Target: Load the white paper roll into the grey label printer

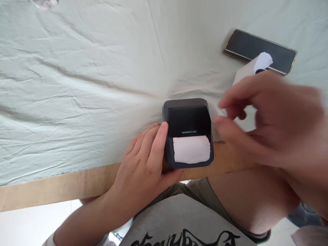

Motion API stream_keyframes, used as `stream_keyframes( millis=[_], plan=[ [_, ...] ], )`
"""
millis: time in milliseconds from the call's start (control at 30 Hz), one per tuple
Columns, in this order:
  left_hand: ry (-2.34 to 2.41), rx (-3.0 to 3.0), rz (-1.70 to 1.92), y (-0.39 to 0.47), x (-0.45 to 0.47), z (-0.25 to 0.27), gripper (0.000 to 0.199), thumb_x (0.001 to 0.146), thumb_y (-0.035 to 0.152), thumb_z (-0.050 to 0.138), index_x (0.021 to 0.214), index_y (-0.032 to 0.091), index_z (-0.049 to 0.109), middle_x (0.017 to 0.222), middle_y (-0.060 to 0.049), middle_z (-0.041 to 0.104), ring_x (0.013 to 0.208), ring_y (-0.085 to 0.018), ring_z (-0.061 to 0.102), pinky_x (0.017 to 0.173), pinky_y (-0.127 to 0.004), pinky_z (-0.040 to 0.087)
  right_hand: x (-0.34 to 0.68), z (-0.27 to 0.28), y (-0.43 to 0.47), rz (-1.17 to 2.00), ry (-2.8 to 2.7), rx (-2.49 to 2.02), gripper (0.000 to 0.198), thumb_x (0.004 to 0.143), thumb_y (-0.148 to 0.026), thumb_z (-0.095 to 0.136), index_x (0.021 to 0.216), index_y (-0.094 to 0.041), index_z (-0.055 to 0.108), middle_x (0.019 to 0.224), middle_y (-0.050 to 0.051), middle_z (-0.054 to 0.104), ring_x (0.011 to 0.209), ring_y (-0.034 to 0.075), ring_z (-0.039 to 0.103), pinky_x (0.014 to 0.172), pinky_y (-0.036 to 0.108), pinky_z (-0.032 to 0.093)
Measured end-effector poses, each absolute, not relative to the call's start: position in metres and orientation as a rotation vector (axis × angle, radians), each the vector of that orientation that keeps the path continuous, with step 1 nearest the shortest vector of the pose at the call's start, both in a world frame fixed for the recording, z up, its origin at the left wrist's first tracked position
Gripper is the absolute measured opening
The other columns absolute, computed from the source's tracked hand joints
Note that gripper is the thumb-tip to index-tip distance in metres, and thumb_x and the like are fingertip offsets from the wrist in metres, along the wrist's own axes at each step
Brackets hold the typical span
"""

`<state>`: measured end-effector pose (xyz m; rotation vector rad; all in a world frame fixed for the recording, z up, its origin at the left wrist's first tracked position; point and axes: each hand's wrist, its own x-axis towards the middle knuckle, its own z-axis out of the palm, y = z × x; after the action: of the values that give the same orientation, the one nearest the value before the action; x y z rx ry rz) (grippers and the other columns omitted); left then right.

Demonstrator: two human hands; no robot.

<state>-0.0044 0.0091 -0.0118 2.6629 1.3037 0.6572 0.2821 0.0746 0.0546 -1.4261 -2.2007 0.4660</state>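
A black NIIMBOT label printer [189, 119] sits at the table's front edge, with a ragged-edged white paper patch [192, 149] on its lower face. My left hand [147, 160] is closed round the printer's left side, fingers along the side and thumb under the near end. Just to the right, my right hand [269, 116] hovers, smeared by motion. Its thumb and forefinger are curled but apart, and no object shows between them. Partly hidden behind that hand lies a white object [246, 71], perhaps a box or roll, with a torn white paper piece [263, 60] at its end.
A dark smartphone [256, 48] in a case lies at the back right, touching or close to the white object. Wrinkled pale cloth [89, 85] covers the table, whose wooden edge [64, 184] shows in front. A clear item [44, 3] is cut off at the top left.
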Motion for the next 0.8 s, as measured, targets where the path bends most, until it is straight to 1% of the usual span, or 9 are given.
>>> stream_keyframes(
  millis=[33, 67, 133, 267, 367, 500, 633, 733, 800],
  plan=[
    [1.317, 2.655, 0.659, 0.009, -0.004, -0.012, 0.079, 0.125, 0.051, 0.058, 0.181, 0.001, 0.033, 0.156, -0.032, 0.077, 0.148, -0.043, 0.08, 0.122, -0.057, 0.071, 0.269, 0.049, 0.074, 0.481, -2.215, -1.34, 0.018, 0.106, -0.035, 0.054, 0.098, -0.02, 0.061, 0.076, -0.001, 0.057, 0.066, 0.005, 0.047, 0.066, 0.026, 0.037],
    [1.331, 2.647, 0.651, 0.01, -0.004, -0.011, 0.08, 0.126, 0.053, 0.056, 0.181, 0.0, 0.032, 0.156, -0.032, 0.078, 0.149, -0.042, 0.08, 0.122, -0.056, 0.071, 0.26, 0.044, 0.074, 0.497, -2.218, -1.291, 0.015, 0.104, -0.031, 0.055, 0.094, -0.019, 0.056, 0.072, -0.002, 0.051, 0.064, 0.005, 0.042, 0.064, 0.026, 0.034],
    [1.347, 2.646, 0.614, 0.01, -0.003, -0.01, 0.076, 0.127, 0.054, 0.05, 0.179, 0.001, 0.037, 0.157, -0.031, 0.078, 0.149, -0.04, 0.081, 0.124, -0.053, 0.071, 0.252, 0.036, 0.077, 0.566, -2.185, -1.275, 0.014, 0.099, -0.028, 0.055, 0.091, -0.018, 0.05, 0.071, -0.001, 0.047, 0.064, 0.006, 0.04, 0.062, 0.026, 0.03],
    [1.334, 2.692, 0.537, 0.012, -0.005, -0.007, 0.071, 0.128, 0.056, 0.045, 0.172, 0.001, 0.046, 0.154, -0.03, 0.08, 0.148, -0.039, 0.082, 0.124, -0.051, 0.071, 0.265, 0.028, 0.075, 0.836, -2.081, -1.39, 0.023, 0.101, -0.039, 0.059, 0.095, -0.02, 0.047, 0.071, -0.003, 0.049, 0.06, 0.006, 0.04, 0.058, 0.027, 0.03],
    [1.353, 2.716, 0.506, 0.013, -0.005, -0.005, 0.075, 0.128, 0.061, 0.042, 0.171, -0.001, 0.048, 0.152, -0.032, 0.081, 0.146, -0.039, 0.083, 0.12, -0.051, 0.073, 0.275, 0.026, 0.071, 0.978, -2.059, -1.422, 0.032, 0.103, -0.048, 0.062, 0.096, -0.022, 0.045, 0.071, -0.004, 0.051, 0.057, 0.006, 0.043, 0.052, 0.026, 0.034],
    [1.402, 2.695, 0.465, 0.013, -0.004, -0.006, 0.08, 0.127, 0.068, 0.042, 0.172, 0.002, 0.05, 0.153, -0.031, 0.081, 0.146, -0.043, 0.083, 0.118, -0.055, 0.074, 0.276, 0.026, 0.071, 1.097, -2.034, -1.412, 0.039, 0.101, -0.053, 0.067, 0.094, -0.022, 0.045, 0.072, -0.003, 0.055, 0.059, 0.006, 0.047, 0.051, 0.024, 0.037],
    [1.395, 2.663, 0.489, 0.011, -0.01, -0.009, 0.092, 0.124, 0.073, 0.053, 0.183, 0.004, 0.041, 0.165, -0.033, 0.075, 0.155, -0.046, 0.078, 0.121, -0.059, 0.073, 0.275, 0.027, 0.073, 1.161, -2.008, -1.411, 0.041, 0.096, -0.054, 0.07, 0.092, -0.022, 0.045, 0.071, -0.003, 0.054, 0.058, 0.006, 0.045, 0.049, 0.024, 0.036],
    [1.352, 2.621, 0.517, 0.012, -0.014, -0.009, 0.099, 0.121, 0.068, 0.065, 0.194, 0.012, 0.028, 0.173, -0.03, 0.071, 0.161, -0.046, 0.074, 0.124, -0.06, 0.072, 0.274, 0.027, 0.075, 1.174, -2.001, -1.416, 0.04, 0.093, -0.053, 0.069, 0.092, -0.022, 0.044, 0.071, -0.003, 0.053, 0.057, 0.006, 0.043, 0.047, 0.025, 0.034],
    [1.347, 2.582, 0.529, 0.012, -0.015, -0.008, 0.1, 0.12, 0.066, 0.068, 0.196, 0.017, 0.025, 0.175, -0.027, 0.07, 0.163, -0.046, 0.072, 0.126, -0.061, 0.071, 0.273, 0.027, 0.075, 1.165, -2.002, -1.421, 0.04, 0.093, -0.053, 0.068, 0.092, -0.023, 0.041, 0.071, -0.004, 0.051, 0.057, 0.007, 0.041, 0.047, 0.026, 0.031]
  ],
)
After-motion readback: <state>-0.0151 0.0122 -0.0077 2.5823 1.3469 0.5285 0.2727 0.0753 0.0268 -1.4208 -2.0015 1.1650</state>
